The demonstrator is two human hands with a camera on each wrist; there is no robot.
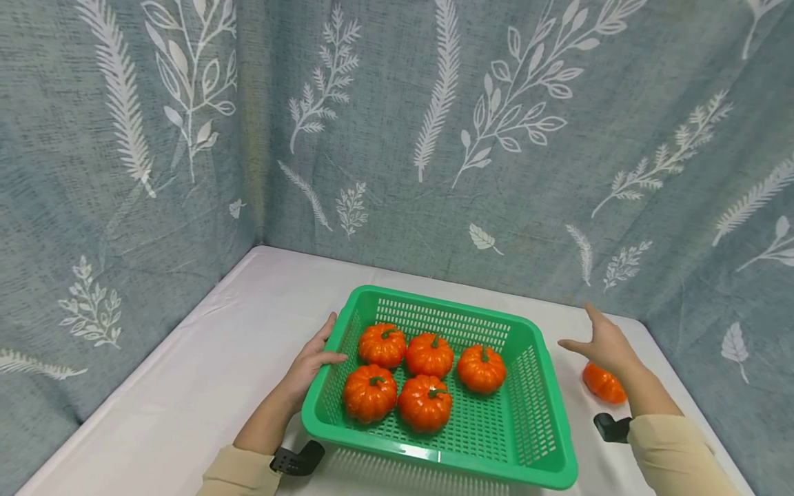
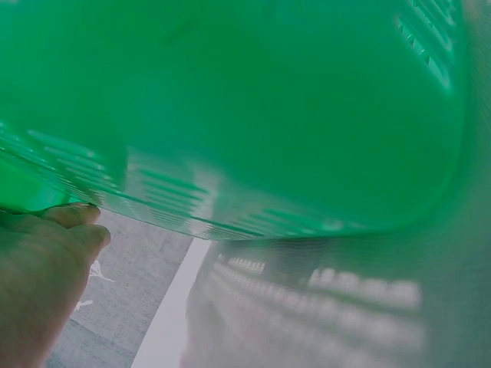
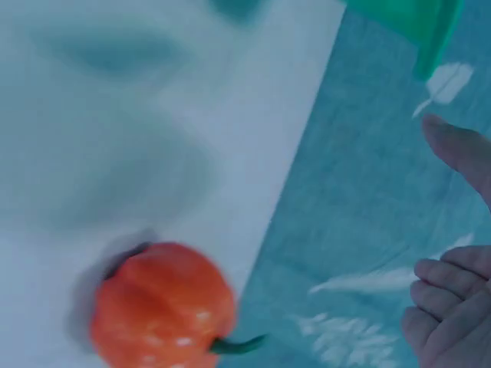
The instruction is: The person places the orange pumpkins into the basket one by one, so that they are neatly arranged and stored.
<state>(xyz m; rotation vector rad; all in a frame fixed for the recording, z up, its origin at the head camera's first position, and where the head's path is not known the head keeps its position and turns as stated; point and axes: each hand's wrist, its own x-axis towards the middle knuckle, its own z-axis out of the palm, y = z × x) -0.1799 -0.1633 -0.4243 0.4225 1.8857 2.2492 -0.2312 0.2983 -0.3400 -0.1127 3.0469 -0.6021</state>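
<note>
A green slotted plastic basket (image 1: 477,463) holds several small orange pumpkins (image 1: 429,355) with green stems. At its left side my left hand (image 1: 304,368) grips the rim, thumb over the edge and fingers along the outside. The left wrist view has the basket's green wall (image 2: 268,115) filling most of the picture, with a slotted shadow on the white cloth below. My right hand (image 1: 611,344) is apart from the basket's right rim, thumb and fingers spread, holding nothing. Beneath that hand and wrist lies one loose orange pumpkin (image 1: 603,384), partly hidden in the head view.
The table wears a white cloth (image 1: 205,337). Blue-grey curtains (image 1: 384,138) with white leaf prints stand behind and at both sides. A black wrist strap (image 1: 298,458) is on the left wrist, and a black wrist camera (image 1: 612,428) on the right.
</note>
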